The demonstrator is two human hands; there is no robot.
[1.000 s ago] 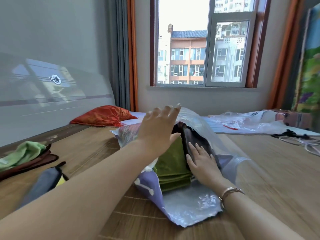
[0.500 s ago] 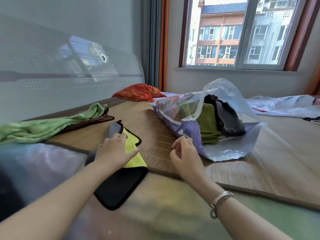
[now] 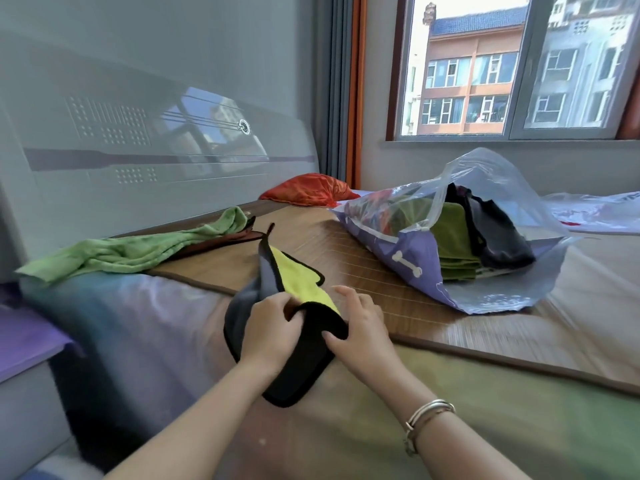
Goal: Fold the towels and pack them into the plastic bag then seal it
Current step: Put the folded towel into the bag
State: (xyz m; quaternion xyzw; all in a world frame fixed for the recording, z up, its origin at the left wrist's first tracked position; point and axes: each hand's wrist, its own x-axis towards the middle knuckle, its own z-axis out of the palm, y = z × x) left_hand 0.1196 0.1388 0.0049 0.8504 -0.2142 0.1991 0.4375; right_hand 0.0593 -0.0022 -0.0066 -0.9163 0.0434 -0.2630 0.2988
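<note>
A yellow and grey towel with black trim (image 3: 298, 282) lies at the edge of the bamboo mat (image 3: 363, 271). My left hand (image 3: 272, 329) grips its near black edge, fingers curled round the fold. My right hand (image 3: 358, 322) holds the same edge from the right, thumb tucked under the cloth. The plastic bag (image 3: 485, 188) lies open on the mat to the right. Inside it are a folded green towel (image 3: 453, 244) and a dark towel (image 3: 498, 237). A light green towel (image 3: 138, 249) lies crumpled on the left, over a brown towel (image 3: 221, 241).
A grey headboard (image 3: 138, 143) runs along the left. An orange cushion (image 3: 306, 190) sits in the far corner below the curtain. More plastic sheeting (image 3: 595, 213) lies at the far right under the window. The bedsheet (image 3: 346, 427) covers the near part of the bed.
Both hands left the bag and came to the yellow towel. Half a second ago only my left hand lay on it; now both hold its near edge, lifted into a fold.
</note>
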